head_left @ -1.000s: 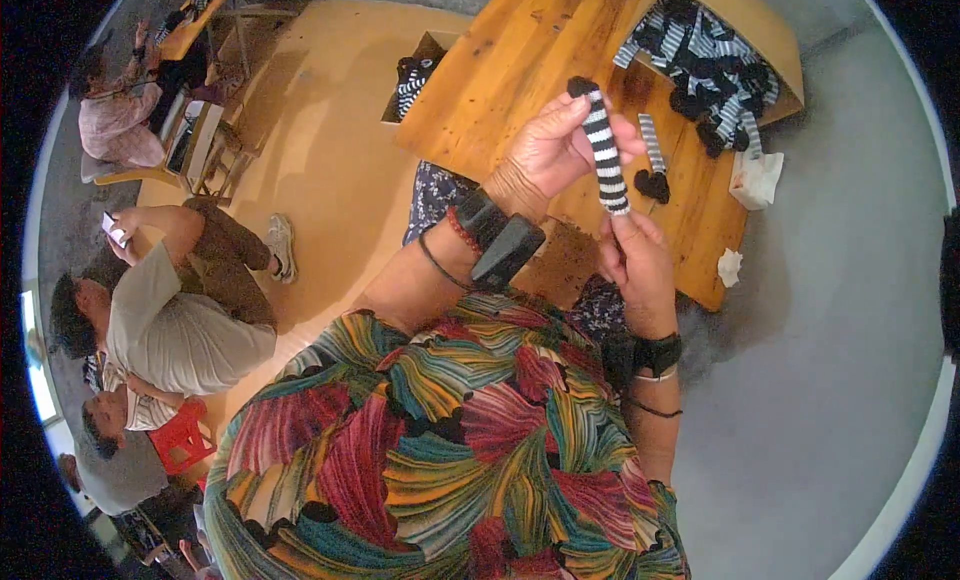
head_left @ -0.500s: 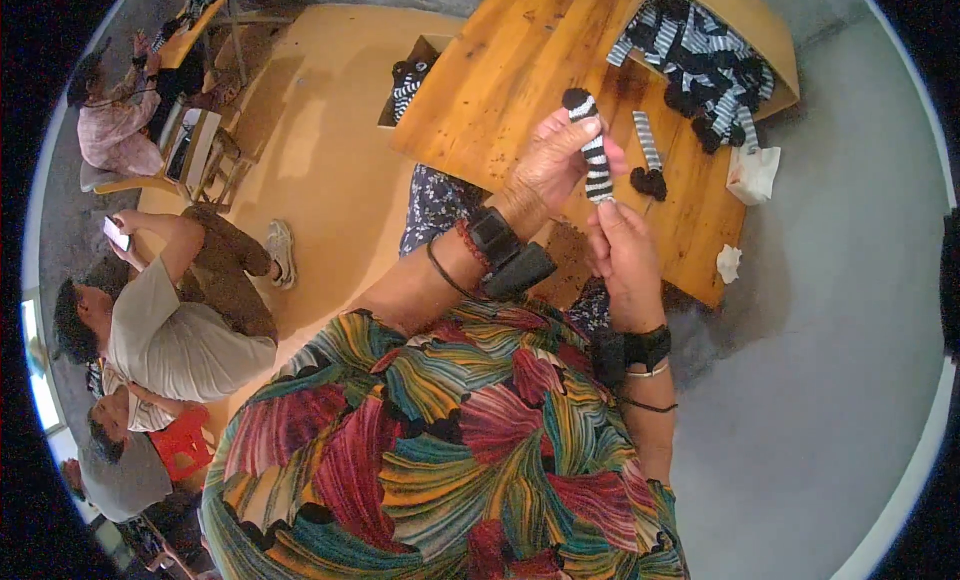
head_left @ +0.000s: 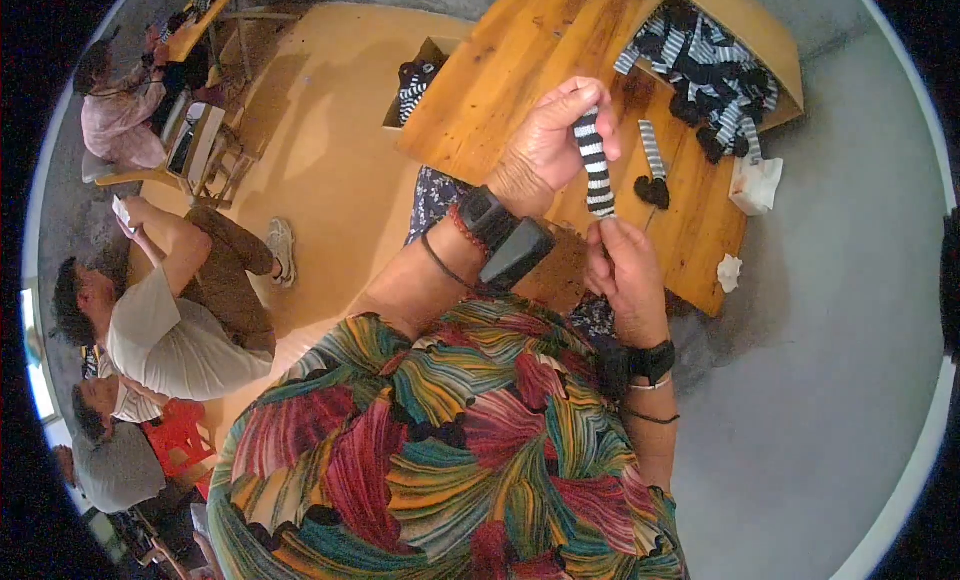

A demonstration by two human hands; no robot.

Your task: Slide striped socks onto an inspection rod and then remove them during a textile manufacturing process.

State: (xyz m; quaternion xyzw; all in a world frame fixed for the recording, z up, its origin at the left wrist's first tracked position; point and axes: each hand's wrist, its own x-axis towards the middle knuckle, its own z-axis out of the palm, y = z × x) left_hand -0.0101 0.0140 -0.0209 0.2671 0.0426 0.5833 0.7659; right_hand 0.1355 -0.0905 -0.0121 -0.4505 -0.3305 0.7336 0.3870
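A black-and-white striped knitted tube (head_left: 594, 168) stretches between my two hands above the wooden table. My left hand (head_left: 562, 135) is closed over its upper end, thumb on top, and hides that tip. At the lower end, the fingers of my right hand (head_left: 628, 268) pinch the tube's edge. A thin line shows beside the right fingertips; whether it is thread or a needle I cannot tell. To the right on the table lies a grey-and-white striped knitted strip (head_left: 651, 148) with a fluffy black end (head_left: 653, 191).
An open cardboard box (head_left: 785, 85) full of striped and black knitted pieces lies at the table's (head_left: 500, 80) far right. Beside it are a white packet (head_left: 757, 185) and crumpled paper (head_left: 729, 272). Another box (head_left: 432, 55) stands beyond the table's left edge. Several people sit at left.
My left hand has shifted over the tube's black tip, which showed before. My right hand has moved slightly down, and more of the tube's striped length shows between the hands.
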